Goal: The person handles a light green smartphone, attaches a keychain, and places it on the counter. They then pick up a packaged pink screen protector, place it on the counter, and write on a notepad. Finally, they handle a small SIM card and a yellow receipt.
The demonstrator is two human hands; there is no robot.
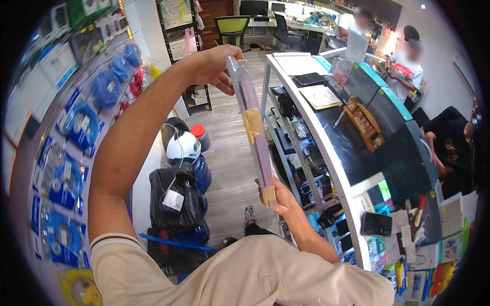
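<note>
A long flat package (255, 141) in clear plastic, pinkish purple with strips of tan tape, stands edge-on in front of my chest. At its far end my left hand (220, 68) grips the top corner, part of the fingers hidden behind the plastic; the lower fingers hang apart. My right hand (282, 197) holds the near end, palm against the side by the lower tape. The contents cannot be made out through the wrapping.
On the right runs a white-framed counter (325, 153) with a wooden holder (363, 124) and a phone (376, 224). At left are a white helmet (183, 147), a black plastic bag (172, 199) and hanging blue cables (82, 126). Several people are beyond the counter.
</note>
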